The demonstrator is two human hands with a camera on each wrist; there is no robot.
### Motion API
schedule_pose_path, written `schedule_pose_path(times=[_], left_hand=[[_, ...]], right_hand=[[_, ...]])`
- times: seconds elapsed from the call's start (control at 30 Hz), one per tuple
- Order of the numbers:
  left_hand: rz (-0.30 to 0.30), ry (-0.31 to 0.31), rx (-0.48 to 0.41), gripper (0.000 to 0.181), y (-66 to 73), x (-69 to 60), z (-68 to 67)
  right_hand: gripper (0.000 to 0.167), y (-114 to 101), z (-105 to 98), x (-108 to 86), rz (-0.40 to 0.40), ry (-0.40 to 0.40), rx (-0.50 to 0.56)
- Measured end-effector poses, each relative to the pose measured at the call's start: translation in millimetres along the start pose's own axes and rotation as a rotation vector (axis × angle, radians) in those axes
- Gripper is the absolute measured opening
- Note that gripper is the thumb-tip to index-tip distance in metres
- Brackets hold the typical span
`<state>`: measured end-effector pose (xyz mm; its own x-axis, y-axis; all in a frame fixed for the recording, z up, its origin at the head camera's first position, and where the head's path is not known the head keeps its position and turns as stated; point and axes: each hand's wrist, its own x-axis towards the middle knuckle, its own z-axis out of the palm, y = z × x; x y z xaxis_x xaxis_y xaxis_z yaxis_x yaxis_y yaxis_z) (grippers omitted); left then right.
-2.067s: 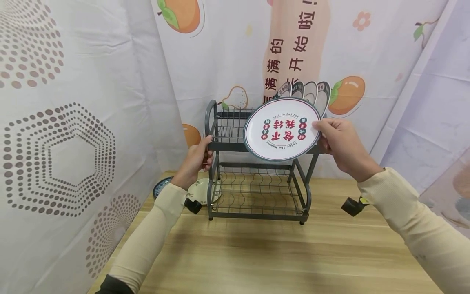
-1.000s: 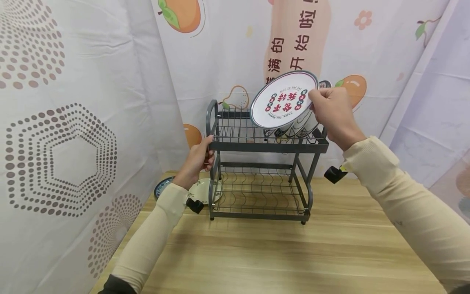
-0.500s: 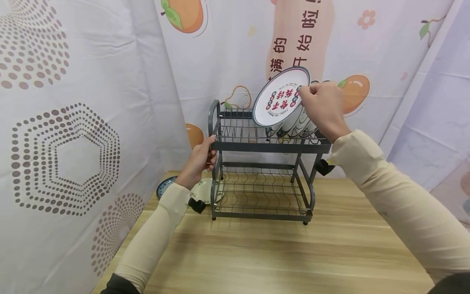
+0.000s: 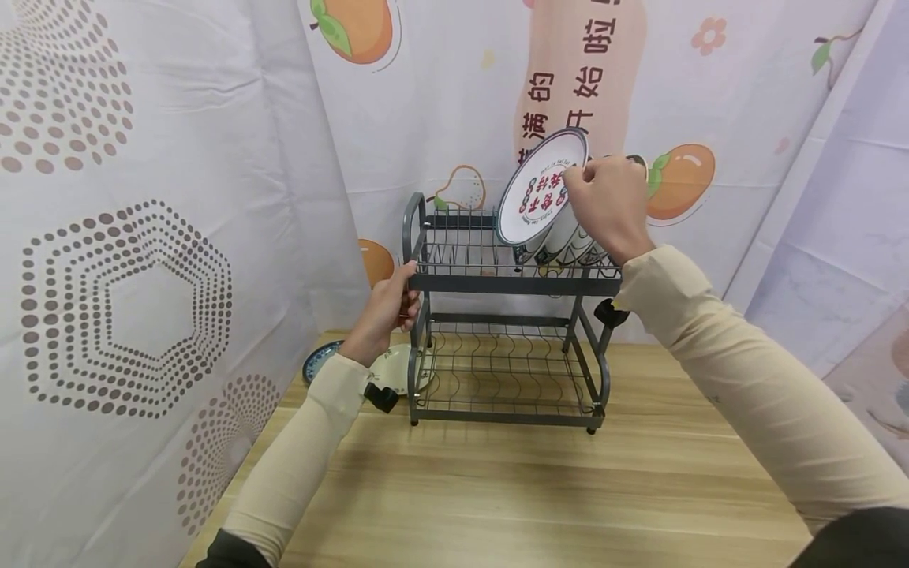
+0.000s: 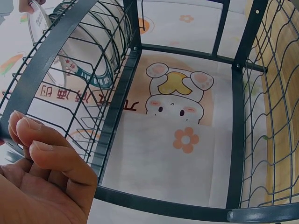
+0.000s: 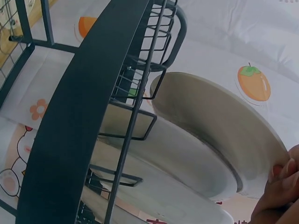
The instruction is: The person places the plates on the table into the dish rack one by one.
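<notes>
The right hand (image 4: 607, 205) pinches the right edge of a white oval plate (image 4: 529, 197) with a dark rim and red lettering. This plate stands tilted at the upper tier of a dark two-tier rack (image 4: 525, 284), left of several other plates (image 4: 568, 246) standing in the wires. In the right wrist view, fingers (image 6: 285, 186) hold the plate's (image 6: 219, 112) edge, its lower end beside the rack wires. The left hand (image 4: 387, 312) grips the rack's left front corner; in the left wrist view its fingers (image 5: 60, 154) curl at the dark frame (image 5: 28, 93).
On the wooden table (image 4: 497, 489), a blue-patterned plate (image 4: 319, 359) and a cream plate (image 4: 394, 369) lie behind the left forearm, left of the rack. The lower tier (image 4: 504, 371) shows bare wavy wires. Printed cloth (image 4: 440, 95) hangs behind.
The right hand has carried the plate up and back from in front of the rack to the upper tier, turning it more edge-on. The left hand keeps its grip on the rack.
</notes>
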<state>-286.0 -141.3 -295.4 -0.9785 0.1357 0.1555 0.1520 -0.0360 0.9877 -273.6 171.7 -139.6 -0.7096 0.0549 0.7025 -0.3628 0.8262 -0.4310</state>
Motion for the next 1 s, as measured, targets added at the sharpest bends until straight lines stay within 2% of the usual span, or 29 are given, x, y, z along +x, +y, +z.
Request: schedule_pose_path(times=[0.3, 0.5, 0.7, 1.0], left_hand=[[0.002, 0.005, -0.005, 0.060, -0.3, 1.0, 0.6], [0.004, 0.012, -0.009, 0.059, -1.4, -0.6, 0.5], [0.003, 0.027, -0.005, 0.058, -1.7, -1.6, -0.2], [0.006, 0.013, -0.018, 0.059, -2.1, -0.2, 1.8]], right_hand=[[0.047, -3.2, 16.0, 1.4, -0.077, 0.026, -0.081], [0.046, -8.4, 28.7, -1.1, -0.072, 0.018, -0.101], [0.041, -13.4, 42.3, -1.8, -0.125, 0.044, -0.163], [0.038, -15.8, 51.5, -2.8, -0.133, 0.040, -0.235]])
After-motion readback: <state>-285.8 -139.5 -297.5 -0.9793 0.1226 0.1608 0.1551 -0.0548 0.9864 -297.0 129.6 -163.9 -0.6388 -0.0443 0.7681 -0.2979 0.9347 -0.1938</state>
